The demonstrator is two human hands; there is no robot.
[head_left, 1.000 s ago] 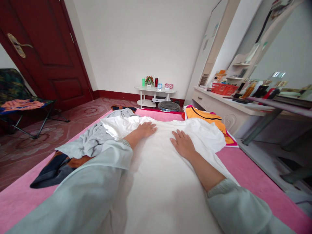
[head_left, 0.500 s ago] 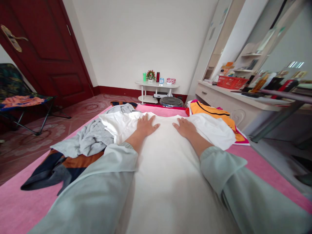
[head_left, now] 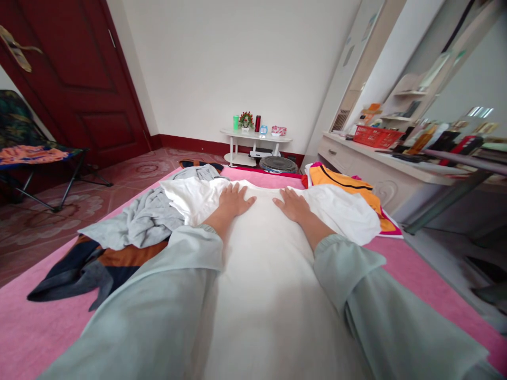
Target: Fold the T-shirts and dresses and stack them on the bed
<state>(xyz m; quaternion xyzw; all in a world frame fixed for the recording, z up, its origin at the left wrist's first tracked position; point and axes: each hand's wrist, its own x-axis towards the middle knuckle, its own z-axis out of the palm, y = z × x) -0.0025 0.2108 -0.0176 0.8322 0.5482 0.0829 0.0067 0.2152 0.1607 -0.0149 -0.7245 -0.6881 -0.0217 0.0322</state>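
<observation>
Single head-worn view. Looks forward and down the bed (head_left: 31,327) toward the far wall (head_left: 237,63). Close under the lens, the sleeves (head_left: 158,306); left hand (head_left: 234,202) and right hand (head_left: 292,205) mid-frame. At left edge the door (head_left: 79,79), at right the desk (head_left: 380,161). Wide lens; verticals lean at the sides.

Walls (head_left: 237,53) plain white, dark red skirting (head_left: 190,143) along the base. Dark red panelled door (head_left: 79,79) at left, with a brass handle (head_left: 16,50). Floor (head_left: 130,177): reddish patterned tiles. Folding chair (head_left: 27,153) beside the door. Small white two-tier table (head_left: 255,138) against the far wall. White dresser (head_left: 380,163) along the right, red basket (head_left: 374,136) on it, mirror (head_left: 467,68) above. Light even and soft.
</observation>
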